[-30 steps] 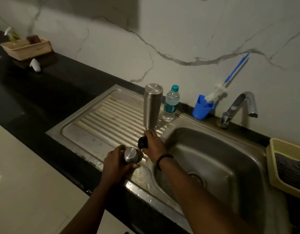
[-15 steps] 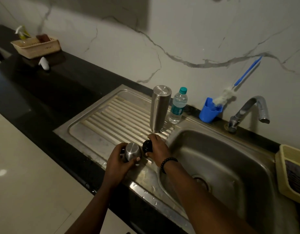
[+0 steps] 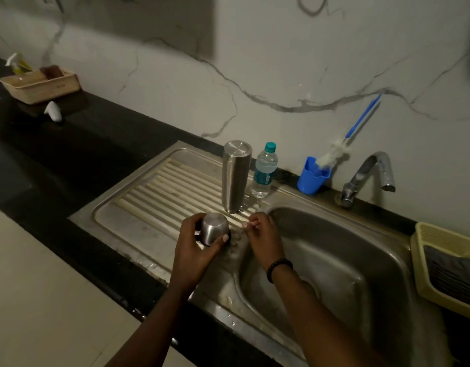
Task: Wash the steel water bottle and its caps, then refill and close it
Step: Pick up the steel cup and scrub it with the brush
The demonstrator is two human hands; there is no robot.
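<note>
setting: I'm placing cap (image 3: 215, 229) flat on drainboard (image 3: 159, 192)
left hand (image 3: 194, 250): gripping cap
right hand (image 3: 263, 234): loosely curled, holding nothing

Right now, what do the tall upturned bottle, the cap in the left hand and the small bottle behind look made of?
Tall bottle: brushed steel by its dull grey sheen. Cap, gripped by the left hand: the same steel look, dark rim, maybe plastic. Small bottle: clear plastic, teal cap, printed label.
</note>
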